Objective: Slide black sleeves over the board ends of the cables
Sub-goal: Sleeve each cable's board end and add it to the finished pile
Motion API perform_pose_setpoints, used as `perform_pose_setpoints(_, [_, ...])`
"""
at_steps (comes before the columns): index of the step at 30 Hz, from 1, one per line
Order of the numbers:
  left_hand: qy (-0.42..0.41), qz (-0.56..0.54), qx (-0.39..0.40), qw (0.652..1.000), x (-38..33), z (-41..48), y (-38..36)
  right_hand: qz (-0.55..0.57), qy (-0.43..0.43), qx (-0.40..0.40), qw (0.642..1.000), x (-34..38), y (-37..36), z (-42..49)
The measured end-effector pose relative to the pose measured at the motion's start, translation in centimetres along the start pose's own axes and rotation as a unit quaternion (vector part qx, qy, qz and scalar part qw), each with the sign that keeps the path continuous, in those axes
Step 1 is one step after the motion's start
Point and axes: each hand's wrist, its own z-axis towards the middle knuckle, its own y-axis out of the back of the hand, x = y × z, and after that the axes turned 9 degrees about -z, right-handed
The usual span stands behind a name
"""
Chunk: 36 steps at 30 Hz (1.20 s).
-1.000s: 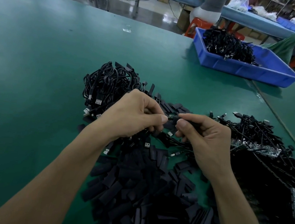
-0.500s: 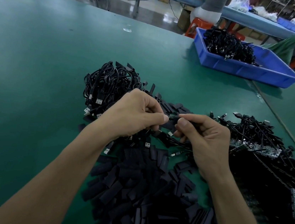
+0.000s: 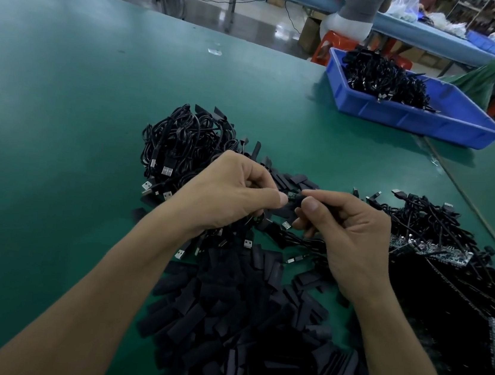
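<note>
I had the sleeving step in hand; my left hand [image 3: 233,195] pinched a cable's board end [image 3: 289,197] above the table [image 3: 94,106]; my right hand [image 3: 350,231] pinched a black sleeve [image 3: 299,197] touching it; next, I judged, the sleeve needed squaring up, then a steady push along the board.

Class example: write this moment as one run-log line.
left hand: pinches board end | right hand: pinches black sleeve | sleeve at board tip

Factory assembly floor: long green worktable [image 3: 97,81], blue cable bin [image 3: 420,118].
</note>
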Motion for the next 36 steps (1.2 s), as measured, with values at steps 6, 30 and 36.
perform_pose_setpoints(6, [-0.004, 0.002, -0.001, 1.000, 0.1, 0.0, 0.1, 0.020, -0.016, -0.006, 1.000, -0.1, -0.4, -0.1])
perform_pose_setpoints(30, [-0.042, 0.007, -0.027, 0.999, 0.8, 0.2, -1.1, -0.004, -0.057, -0.191, 0.980, 0.2, -2.9, -0.2])
perform_pose_setpoints(36, [-0.070, -0.042, -0.027, 0.996, 0.9, 0.1, -1.8, 0.025, -0.048, -0.199, 0.978, 0.8, -4.2, -0.4])
